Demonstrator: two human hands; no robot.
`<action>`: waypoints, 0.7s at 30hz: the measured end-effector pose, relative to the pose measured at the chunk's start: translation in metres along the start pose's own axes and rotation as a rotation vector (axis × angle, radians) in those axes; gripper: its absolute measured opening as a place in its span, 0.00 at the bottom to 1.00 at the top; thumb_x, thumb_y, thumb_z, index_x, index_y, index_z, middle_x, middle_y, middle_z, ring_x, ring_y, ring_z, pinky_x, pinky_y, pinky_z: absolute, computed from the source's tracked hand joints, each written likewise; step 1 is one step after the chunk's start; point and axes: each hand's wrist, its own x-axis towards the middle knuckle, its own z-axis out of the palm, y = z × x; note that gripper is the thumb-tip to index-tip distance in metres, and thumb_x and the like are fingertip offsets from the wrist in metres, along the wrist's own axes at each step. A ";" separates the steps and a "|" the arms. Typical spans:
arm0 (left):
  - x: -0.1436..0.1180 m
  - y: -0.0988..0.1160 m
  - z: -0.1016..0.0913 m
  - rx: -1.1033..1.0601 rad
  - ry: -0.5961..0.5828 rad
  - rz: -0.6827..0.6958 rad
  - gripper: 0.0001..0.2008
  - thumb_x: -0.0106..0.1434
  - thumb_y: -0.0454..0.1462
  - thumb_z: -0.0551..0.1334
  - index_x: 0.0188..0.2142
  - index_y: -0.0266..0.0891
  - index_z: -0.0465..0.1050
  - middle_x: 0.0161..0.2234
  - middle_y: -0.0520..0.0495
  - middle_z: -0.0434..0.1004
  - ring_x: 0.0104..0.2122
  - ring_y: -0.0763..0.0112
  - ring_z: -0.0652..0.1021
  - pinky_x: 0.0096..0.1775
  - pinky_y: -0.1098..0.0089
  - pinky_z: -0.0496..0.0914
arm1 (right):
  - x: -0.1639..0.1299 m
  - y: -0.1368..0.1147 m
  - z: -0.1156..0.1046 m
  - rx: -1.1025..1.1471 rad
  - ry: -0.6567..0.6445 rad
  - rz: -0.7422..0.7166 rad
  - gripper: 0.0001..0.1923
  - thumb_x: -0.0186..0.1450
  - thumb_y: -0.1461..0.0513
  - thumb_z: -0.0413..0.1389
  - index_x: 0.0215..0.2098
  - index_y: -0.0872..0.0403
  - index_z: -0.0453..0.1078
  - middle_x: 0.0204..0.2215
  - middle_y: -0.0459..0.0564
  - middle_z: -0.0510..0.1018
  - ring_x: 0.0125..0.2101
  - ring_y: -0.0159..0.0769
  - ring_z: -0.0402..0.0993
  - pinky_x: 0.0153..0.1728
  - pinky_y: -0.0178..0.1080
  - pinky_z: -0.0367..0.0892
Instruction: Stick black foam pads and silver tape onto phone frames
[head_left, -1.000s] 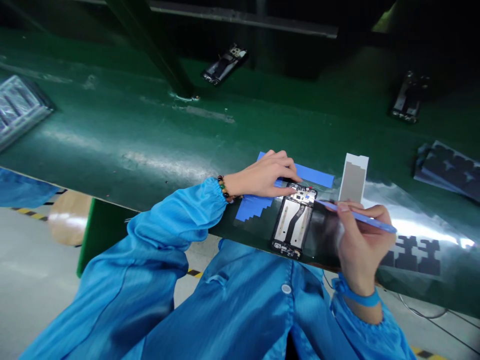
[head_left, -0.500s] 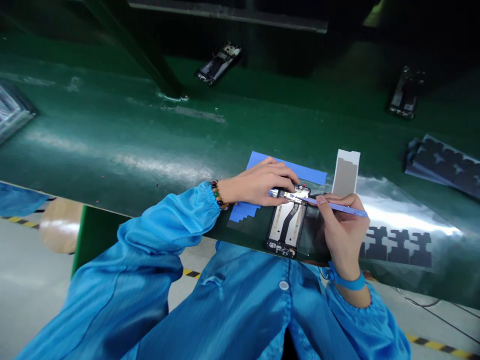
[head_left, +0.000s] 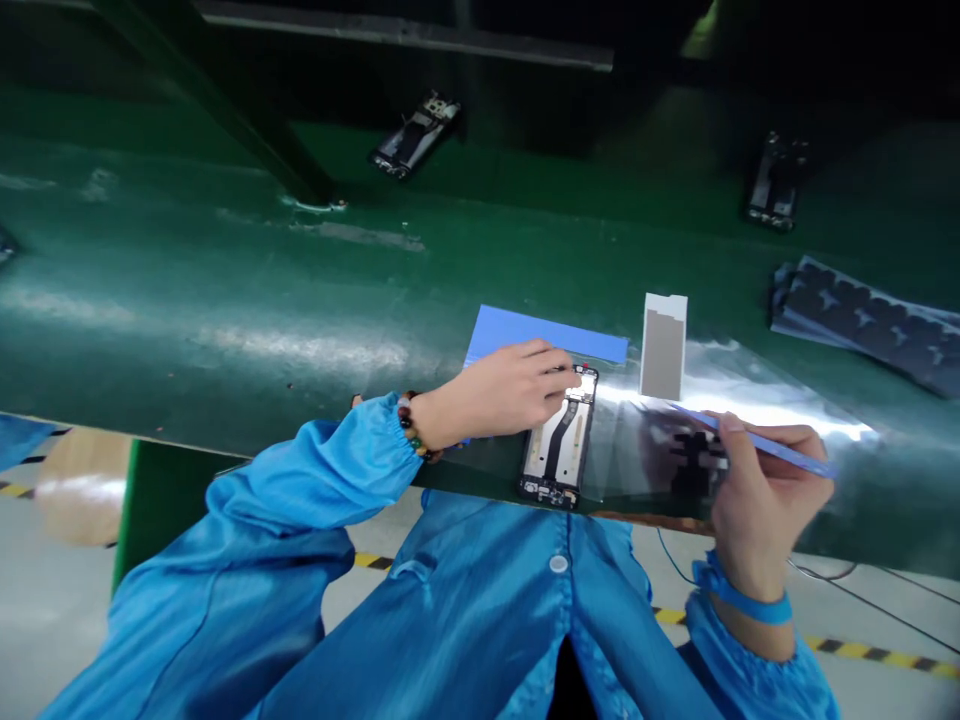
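An opened phone (head_left: pixel 559 450) lies upright to me near the bench's front edge, with white inner plates and a dark flex strip down its middle. Over its upper left side my left hand (head_left: pixel 517 385) is closed, its curled fingertips on the board area; what lies beneath them is hidden. My right hand (head_left: pixel 765 490) is off to the right, pinching slim blue tweezers (head_left: pixel 780 450) whose tip points left. That tip is just below a white card with grey strips (head_left: pixel 664 350) and above a clear sheet with dark cut-outs (head_left: pixel 690 460).
A blue sheet (head_left: pixel 547 330) lies partly under my left hand. Two more opened phones (head_left: pixel 416 135) (head_left: pixel 776 185) rest farther back. Stacked dark die-cut sheets (head_left: pixel 870 320) are at the right. A green post (head_left: pixel 277 150) stands on the bench at the back left.
My right hand has drawn away from the phone to the right, carrying the tweezers over the clear sheet. My left hand stays at the phone's upper end. The view has shifted slightly.
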 end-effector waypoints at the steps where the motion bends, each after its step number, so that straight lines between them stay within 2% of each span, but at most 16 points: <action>1: 0.003 0.004 0.001 0.005 0.026 0.036 0.13 0.78 0.30 0.58 0.43 0.39 0.83 0.55 0.44 0.84 0.54 0.59 0.80 0.56 0.57 0.72 | -0.002 0.003 -0.005 -0.012 0.018 0.021 0.18 0.62 0.53 0.76 0.35 0.49 0.73 0.31 0.42 0.81 0.35 0.39 0.84 0.48 0.46 0.81; 3: 0.012 0.017 0.007 -0.026 0.070 0.100 0.13 0.78 0.30 0.58 0.44 0.41 0.83 0.51 0.46 0.86 0.51 0.61 0.81 0.58 0.58 0.73 | -0.009 0.007 -0.008 0.002 0.038 0.056 0.17 0.64 0.53 0.75 0.37 0.50 0.73 0.30 0.40 0.80 0.33 0.36 0.83 0.46 0.43 0.81; 5: 0.024 0.034 0.015 -0.094 0.087 0.142 0.12 0.80 0.34 0.58 0.47 0.41 0.83 0.49 0.46 0.86 0.49 0.63 0.81 0.58 0.60 0.74 | -0.014 0.007 -0.007 0.067 0.027 0.076 0.18 0.65 0.52 0.74 0.38 0.50 0.72 0.30 0.40 0.80 0.36 0.37 0.85 0.50 0.44 0.81; 7: 0.036 0.053 0.024 -0.136 0.080 0.178 0.13 0.81 0.39 0.58 0.53 0.40 0.81 0.52 0.44 0.85 0.51 0.63 0.81 0.58 0.61 0.74 | -0.013 0.003 -0.012 0.116 -0.013 0.088 0.19 0.65 0.52 0.74 0.39 0.50 0.71 0.33 0.42 0.83 0.41 0.41 0.88 0.55 0.49 0.80; 11: 0.051 0.078 0.040 -0.130 0.075 0.229 0.21 0.78 0.48 0.62 0.62 0.38 0.77 0.59 0.39 0.81 0.57 0.59 0.80 0.60 0.60 0.74 | 0.004 0.000 -0.050 0.031 -0.058 0.092 0.21 0.62 0.53 0.76 0.36 0.50 0.69 0.37 0.47 0.88 0.44 0.45 0.89 0.66 0.57 0.74; 14: 0.052 0.083 0.046 -0.140 0.074 0.232 0.24 0.76 0.52 0.64 0.59 0.36 0.79 0.59 0.37 0.81 0.58 0.56 0.80 0.62 0.57 0.73 | 0.015 0.006 -0.084 -0.097 -0.120 0.108 0.22 0.60 0.54 0.77 0.31 0.48 0.68 0.36 0.50 0.89 0.45 0.46 0.89 0.71 0.60 0.68; 16: 0.050 0.083 0.047 -0.146 0.079 0.234 0.24 0.75 0.54 0.65 0.57 0.37 0.80 0.60 0.37 0.80 0.59 0.54 0.80 0.64 0.56 0.72 | 0.017 0.012 -0.095 -0.149 -0.183 0.130 0.21 0.60 0.54 0.77 0.30 0.48 0.68 0.38 0.51 0.89 0.46 0.48 0.89 0.71 0.62 0.67; 19: 0.048 0.083 0.048 -0.167 0.083 0.230 0.24 0.73 0.54 0.67 0.55 0.39 0.81 0.61 0.37 0.80 0.61 0.53 0.80 0.66 0.54 0.70 | 0.018 0.018 -0.092 -0.134 -0.220 0.150 0.22 0.59 0.54 0.77 0.30 0.49 0.68 0.38 0.50 0.89 0.47 0.47 0.88 0.70 0.63 0.67; 21: 0.048 0.084 0.049 -0.190 0.071 0.226 0.23 0.74 0.54 0.66 0.55 0.39 0.81 0.61 0.37 0.80 0.62 0.53 0.80 0.68 0.54 0.69 | 0.021 0.019 -0.083 -0.018 -0.188 0.191 0.24 0.57 0.55 0.78 0.29 0.49 0.66 0.34 0.46 0.87 0.45 0.44 0.88 0.66 0.58 0.72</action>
